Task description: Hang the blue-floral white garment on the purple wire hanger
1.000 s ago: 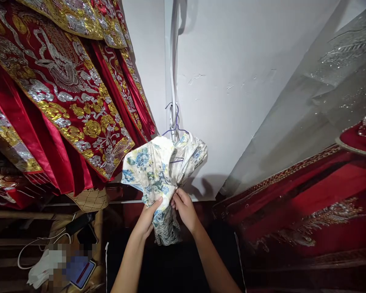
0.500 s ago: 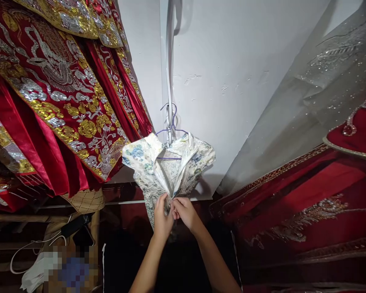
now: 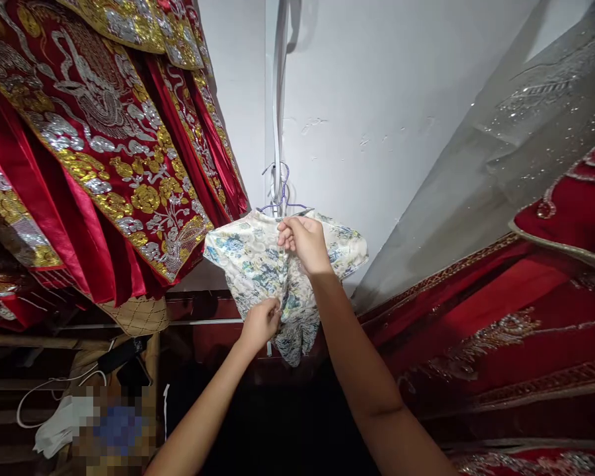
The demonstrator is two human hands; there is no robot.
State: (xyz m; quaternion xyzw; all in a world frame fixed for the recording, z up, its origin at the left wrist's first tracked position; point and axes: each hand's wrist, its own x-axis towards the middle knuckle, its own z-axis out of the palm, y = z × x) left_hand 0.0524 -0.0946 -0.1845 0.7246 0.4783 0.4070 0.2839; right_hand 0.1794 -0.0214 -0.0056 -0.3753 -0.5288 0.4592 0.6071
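A white short-sleeved dress with a blue, green and yellow floral print hangs on a thin purple wire hanger. Its opening is closed along a line running down the middle. At the neck end of that line, my right hand is closed in a pinch on the zipper pull, which the fingers hide. Lower down, my left hand pinches the dress's fabric beside the same line. Below my hands the narrow, darker-patterned lower part of the dress bunches and hangs down.
Red garments with gold and silver embroidery hang at left. More beaded red fabric and a sheer sparkling cloth are at right. A white strap runs down the wall to the hanger. A bamboo rack holds cables and a white cloth.
My right hand has moved up from beside my left hand to the neck, and the V-shaped opening has closed. My left hand has moved slightly down, still gripping the dress.
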